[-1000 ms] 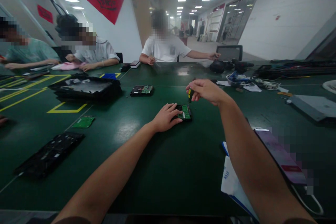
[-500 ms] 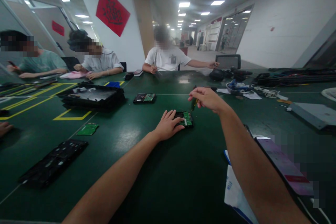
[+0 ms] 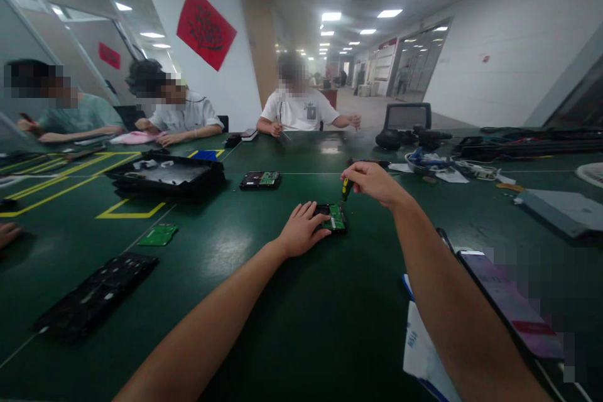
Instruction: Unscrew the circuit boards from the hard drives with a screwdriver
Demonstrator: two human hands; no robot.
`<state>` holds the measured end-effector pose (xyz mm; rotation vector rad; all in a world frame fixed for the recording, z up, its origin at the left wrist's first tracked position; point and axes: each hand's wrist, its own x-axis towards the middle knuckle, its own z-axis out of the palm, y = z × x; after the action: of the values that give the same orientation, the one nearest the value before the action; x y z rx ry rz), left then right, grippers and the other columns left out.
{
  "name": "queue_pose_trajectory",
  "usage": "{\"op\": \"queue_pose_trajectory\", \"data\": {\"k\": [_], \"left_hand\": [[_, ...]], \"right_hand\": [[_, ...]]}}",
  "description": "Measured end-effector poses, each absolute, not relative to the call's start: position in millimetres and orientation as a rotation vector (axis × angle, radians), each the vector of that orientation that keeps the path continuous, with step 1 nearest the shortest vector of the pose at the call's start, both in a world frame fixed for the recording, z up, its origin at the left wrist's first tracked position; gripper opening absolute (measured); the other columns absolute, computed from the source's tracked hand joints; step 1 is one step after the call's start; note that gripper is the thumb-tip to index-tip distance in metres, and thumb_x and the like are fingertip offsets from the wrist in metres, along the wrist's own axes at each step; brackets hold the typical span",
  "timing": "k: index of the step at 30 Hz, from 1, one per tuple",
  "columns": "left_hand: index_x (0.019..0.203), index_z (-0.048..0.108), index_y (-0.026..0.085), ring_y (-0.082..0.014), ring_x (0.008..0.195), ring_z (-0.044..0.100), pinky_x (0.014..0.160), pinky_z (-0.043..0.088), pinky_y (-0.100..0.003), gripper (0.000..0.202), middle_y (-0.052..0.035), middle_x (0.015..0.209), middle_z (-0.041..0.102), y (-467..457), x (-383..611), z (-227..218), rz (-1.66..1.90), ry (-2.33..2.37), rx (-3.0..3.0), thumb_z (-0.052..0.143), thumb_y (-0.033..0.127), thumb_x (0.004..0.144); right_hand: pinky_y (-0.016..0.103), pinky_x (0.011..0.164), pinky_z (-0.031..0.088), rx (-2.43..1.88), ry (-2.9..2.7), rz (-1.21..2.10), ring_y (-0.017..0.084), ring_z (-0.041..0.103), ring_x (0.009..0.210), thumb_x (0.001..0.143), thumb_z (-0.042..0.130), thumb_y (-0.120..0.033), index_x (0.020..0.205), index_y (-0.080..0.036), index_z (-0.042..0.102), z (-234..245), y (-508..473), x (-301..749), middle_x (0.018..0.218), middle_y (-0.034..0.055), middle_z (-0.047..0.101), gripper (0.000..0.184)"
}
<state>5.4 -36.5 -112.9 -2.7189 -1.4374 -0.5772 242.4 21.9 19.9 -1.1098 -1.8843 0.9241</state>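
Note:
My left hand (image 3: pixel 304 230) lies with its fingers spread over the left part of a hard drive (image 3: pixel 336 218), pressing it against the table. The drive's green circuit board faces up, and my fingers hide part of it. My right hand (image 3: pixel 370 181) is closed round a screwdriver (image 3: pixel 347 190) with a yellow and black handle. The screwdriver points down, its tip at the drive's right far corner. Whether the tip sits in a screw is too small to tell.
Another hard drive (image 3: pixel 260 179) lies farther back. On the left are a loose green circuit board (image 3: pixel 159 235), a black drive bracket (image 3: pixel 98 292) and a black tray (image 3: pixel 164 176). A phone (image 3: pixel 511 301) and a white packet (image 3: pixel 424 352) lie by my right forearm. Several people sit across the table.
My right hand has turned the screwdriver more upright and brought its tip to the drive's corner. My left hand stays on the drive. The person opposite has drawn an outstretched arm inward.

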Motion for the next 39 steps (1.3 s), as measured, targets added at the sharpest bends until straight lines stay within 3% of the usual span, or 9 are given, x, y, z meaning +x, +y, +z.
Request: {"op": "queue_pose_trajectory", "data": {"k": [4, 8, 10, 15, 22, 26, 29, 35, 39], "left_hand": [[0.14, 0.058, 0.032, -0.032, 0.155, 0.026, 0.123, 0.023, -0.058, 0.049, -0.0113, 0.162, 0.039, -36.3, 5.4, -113.0, -0.577, -1.445, -2.721, 0.046, 0.06, 0.101], [0.14, 0.058, 0.031, -0.0323, 0.155, 0.026, 0.124, 0.023, -0.058, 0.05, -0.0118, 0.162, 0.038, -35.7, 5.9, -112.6, -0.574, -1.456, -2.721, 0.045, 0.06, 0.101], [0.14, 0.058, 0.031, -0.032, 0.155, 0.026, 0.124, 0.023, -0.058, 0.05, -0.012, 0.163, 0.038, -35.5, 5.8, -112.5, -0.569, -1.459, -2.723, 0.045, 0.061, 0.101], [0.139, 0.058, 0.031, -0.0318, 0.155, 0.026, 0.124, 0.023, -0.058, 0.05, -0.0117, 0.163, 0.037, -36.0, 5.1, -112.7, -0.573, -1.462, -2.724, 0.045, 0.061, 0.101], [0.138, 0.059, 0.031, -0.0314, 0.155, 0.026, 0.123, 0.024, -0.058, 0.05, -0.0111, 0.163, 0.038, -37.3, 5.6, -110.7, -0.589, -1.465, -2.73, 0.046, 0.06, 0.101], [0.138, 0.059, 0.031, -0.0313, 0.155, 0.027, 0.123, 0.024, -0.058, 0.049, -0.0103, 0.163, 0.038, -37.3, 5.8, -110.3, -0.588, -1.471, -2.727, 0.047, 0.061, 0.1], [0.138, 0.059, 0.031, -0.0315, 0.155, 0.027, 0.123, 0.024, -0.058, 0.05, -0.0104, 0.163, 0.038, -36.6, 5.7, -111.4, -0.591, -1.467, -2.728, 0.047, 0.061, 0.1], [0.138, 0.059, 0.031, -0.0315, 0.155, 0.026, 0.123, 0.023, -0.058, 0.051, -0.0112, 0.163, 0.038, -34.9, 5.0, -113.7, -0.599, -1.466, -2.727, 0.047, 0.062, 0.1], [0.138, 0.059, 0.031, -0.0314, 0.155, 0.026, 0.124, 0.023, -0.058, 0.051, -0.0109, 0.163, 0.038, -36.0, 5.0, -111.8, -0.594, -1.47, -2.731, 0.046, 0.062, 0.1]], "right_hand": [[0.023, 0.045, 0.036, -1.022, -1.876, 1.007, 0.009, 0.053, 0.054, 0.095, 0.062, -0.036, 0.092, -0.017, 0.068, 17.8, 22.5, 240.8, 0.096, 0.0084, 0.074, 0.019], [0.025, 0.053, 0.046, -0.973, -1.878, 1.081, 0.013, 0.06, 0.061, 0.099, 0.056, -0.033, 0.103, -0.018, 0.069, 15.8, 22.7, 240.1, 0.078, 0.0051, 0.068, 0.02], [0.025, 0.053, 0.045, -0.977, -1.885, 1.063, 0.013, 0.058, 0.06, 0.098, 0.058, -0.034, 0.104, -0.018, 0.07, 16.0, 22.5, 240.3, 0.07, 0.0027, 0.064, 0.021], [0.024, 0.049, 0.039, -1.059, -1.871, 0.925, 0.011, 0.053, 0.058, 0.091, 0.067, -0.034, 0.088, -0.018, 0.07, 20.1, 20.4, 240.7, 0.069, 0.0018, 0.063, 0.017], [0.023, 0.047, 0.041, -1.001, -1.895, 0.982, 0.01, 0.056, 0.057, 0.094, 0.063, -0.034, 0.091, -0.018, 0.068, 21.3, 18.1, 239.6, 0.093, 0.0076, 0.073, 0.017], [0.023, 0.052, 0.046, -0.983, -1.875, 1.039, 0.011, 0.059, 0.06, 0.098, 0.056, -0.03, 0.099, -0.018, 0.068, 19.4, 19.2, 239.4, 0.08, 0.0048, 0.069, 0.018], [0.022, 0.049, 0.041, -0.991, -1.895, 1.018, 0.011, 0.056, 0.058, 0.098, 0.058, -0.03, 0.104, -0.018, 0.069, 18.4, 20.8, 240.5, 0.074, 0.0021, 0.064, 0.018], [0.022, 0.048, 0.039, -1.084, -1.878, 0.915, 0.011, 0.054, 0.056, 0.094, 0.064, -0.034, 0.092, -0.018, 0.069, 17.2, 24.1, 243.3, 0.066, 0.0009, 0.062, 0.017], [0.022, 0.044, 0.039, -1.035, -1.894, 0.988, 0.009, 0.056, 0.054, 0.096, 0.063, -0.033, 0.093, -0.019, 0.067, 19.0, 21.6, 243.0, 0.09, 0.006, 0.073, 0.015]]}}
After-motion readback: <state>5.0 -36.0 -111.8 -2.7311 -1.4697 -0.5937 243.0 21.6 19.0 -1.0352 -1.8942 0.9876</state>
